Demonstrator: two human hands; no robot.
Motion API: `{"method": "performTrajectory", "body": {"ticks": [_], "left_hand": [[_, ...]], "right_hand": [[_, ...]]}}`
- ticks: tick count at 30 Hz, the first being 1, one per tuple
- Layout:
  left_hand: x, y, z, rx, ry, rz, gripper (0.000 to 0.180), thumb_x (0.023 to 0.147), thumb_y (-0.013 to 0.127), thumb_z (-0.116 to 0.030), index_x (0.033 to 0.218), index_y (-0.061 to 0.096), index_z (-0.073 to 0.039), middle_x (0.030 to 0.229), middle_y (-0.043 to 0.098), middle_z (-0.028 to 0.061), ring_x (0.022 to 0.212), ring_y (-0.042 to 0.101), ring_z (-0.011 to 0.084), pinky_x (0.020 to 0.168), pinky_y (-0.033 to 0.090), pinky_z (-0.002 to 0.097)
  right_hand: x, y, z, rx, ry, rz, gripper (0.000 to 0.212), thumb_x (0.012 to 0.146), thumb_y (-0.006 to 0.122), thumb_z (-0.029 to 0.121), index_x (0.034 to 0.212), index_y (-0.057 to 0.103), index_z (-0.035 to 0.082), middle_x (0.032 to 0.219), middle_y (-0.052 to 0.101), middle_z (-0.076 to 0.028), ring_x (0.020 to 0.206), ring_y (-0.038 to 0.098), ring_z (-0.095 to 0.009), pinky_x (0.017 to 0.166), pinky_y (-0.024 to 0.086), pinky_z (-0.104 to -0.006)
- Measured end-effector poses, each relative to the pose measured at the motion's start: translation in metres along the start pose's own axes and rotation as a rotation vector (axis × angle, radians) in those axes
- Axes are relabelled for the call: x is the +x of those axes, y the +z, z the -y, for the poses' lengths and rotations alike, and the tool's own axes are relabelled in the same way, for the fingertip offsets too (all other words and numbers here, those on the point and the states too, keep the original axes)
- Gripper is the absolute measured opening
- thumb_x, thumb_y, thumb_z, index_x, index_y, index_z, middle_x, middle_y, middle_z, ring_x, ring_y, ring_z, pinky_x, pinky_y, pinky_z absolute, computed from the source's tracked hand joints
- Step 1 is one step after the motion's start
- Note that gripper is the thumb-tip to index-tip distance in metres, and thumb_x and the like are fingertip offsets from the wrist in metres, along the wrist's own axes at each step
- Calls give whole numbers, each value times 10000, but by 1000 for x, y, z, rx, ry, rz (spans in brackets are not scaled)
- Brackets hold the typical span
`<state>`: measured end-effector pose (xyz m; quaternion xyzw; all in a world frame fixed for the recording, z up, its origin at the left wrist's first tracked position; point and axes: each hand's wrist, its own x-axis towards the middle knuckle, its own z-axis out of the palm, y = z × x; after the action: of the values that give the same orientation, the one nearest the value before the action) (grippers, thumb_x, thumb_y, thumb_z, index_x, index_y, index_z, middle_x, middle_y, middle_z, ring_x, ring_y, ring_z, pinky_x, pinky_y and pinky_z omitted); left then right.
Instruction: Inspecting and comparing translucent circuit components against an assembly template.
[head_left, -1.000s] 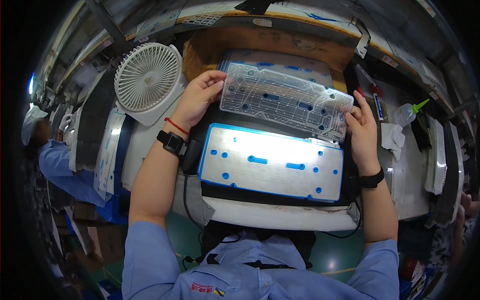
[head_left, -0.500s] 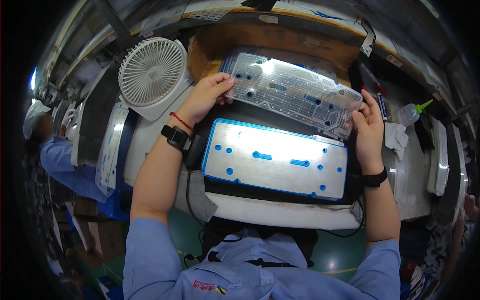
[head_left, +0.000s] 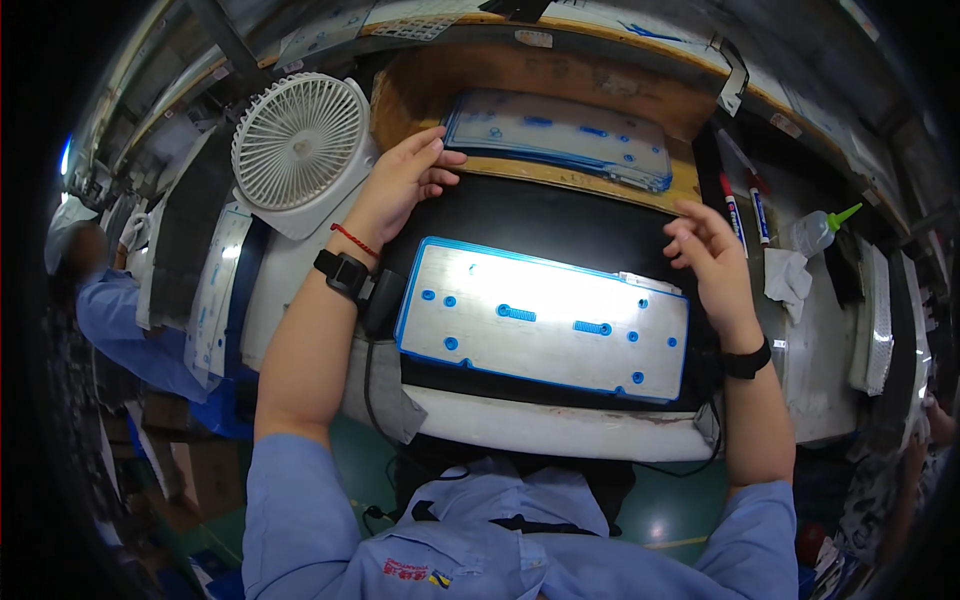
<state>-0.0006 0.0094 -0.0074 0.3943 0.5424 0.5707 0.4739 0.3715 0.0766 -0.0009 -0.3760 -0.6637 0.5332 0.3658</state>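
Just left of a stack of clear, blue-edged sheets (head_left: 560,130), my left hand (head_left: 405,180) is empty, its fingers loosely bent and apart. My right hand (head_left: 712,262) hovers off the stack's right end, also holding nothing, with the fingers partly curled. The sheets lie in an open wooden box (head_left: 600,70) at the far side of the bench. Between my forearms rests a flat metal plate (head_left: 550,350) with a blue rim, blue-ringed holes and two slots. Bright glare covers its upper middle.
A white fan (head_left: 300,145) stands at the left. To the right are a red marker (head_left: 733,210), a blue marker (head_left: 759,215), a green-tipped bottle (head_left: 812,233) and a white cloth (head_left: 789,280). Another person in a blue sleeve (head_left: 130,320) is at the far left.
Both hands have let go of the clear patterned sheet they held between them. The stack in the wooden box now shows fully, and my right hand is slightly nearer and further left.
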Motion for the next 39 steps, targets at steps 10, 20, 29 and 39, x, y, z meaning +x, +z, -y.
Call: {"method": "performTrajectory", "body": {"ticks": [10,20,29,39], "left_hand": [[2,-8,4,54,-14,89,324,966,486,-239,1226,506,-46,998,639,30,809,583,66,712,445,199],[0,-9,2,39,-8,109,290,961,494,-231,1182,540,-48,982,650,35,815,590,71,719,448,200],[-2,-8,0,-20,-18,189,304,980,455,-236,1188,528,-26,996,646,64,817,604,99,713,469,212],[-10,0,-5,-52,-52,400,367,1000,395,-281,1195,520,3,1053,643,125,871,639,141,764,530,262]], "right_hand": [[-10,6,25,-401,42,390,249,766,722,196,926,661,16,871,603,-55,809,575,-143,723,453,-266],[-11,9,21,-314,-63,183,154,794,660,79,926,658,-1,827,628,-51,719,578,-120,683,465,-245],[-10,7,14,-310,-169,90,164,813,658,79,954,676,-3,859,663,-62,773,600,-110,700,463,-232],[-6,6,5,-159,-164,21,148,852,640,92,961,665,-4,846,647,-29,745,577,-78,677,447,-207]]}}
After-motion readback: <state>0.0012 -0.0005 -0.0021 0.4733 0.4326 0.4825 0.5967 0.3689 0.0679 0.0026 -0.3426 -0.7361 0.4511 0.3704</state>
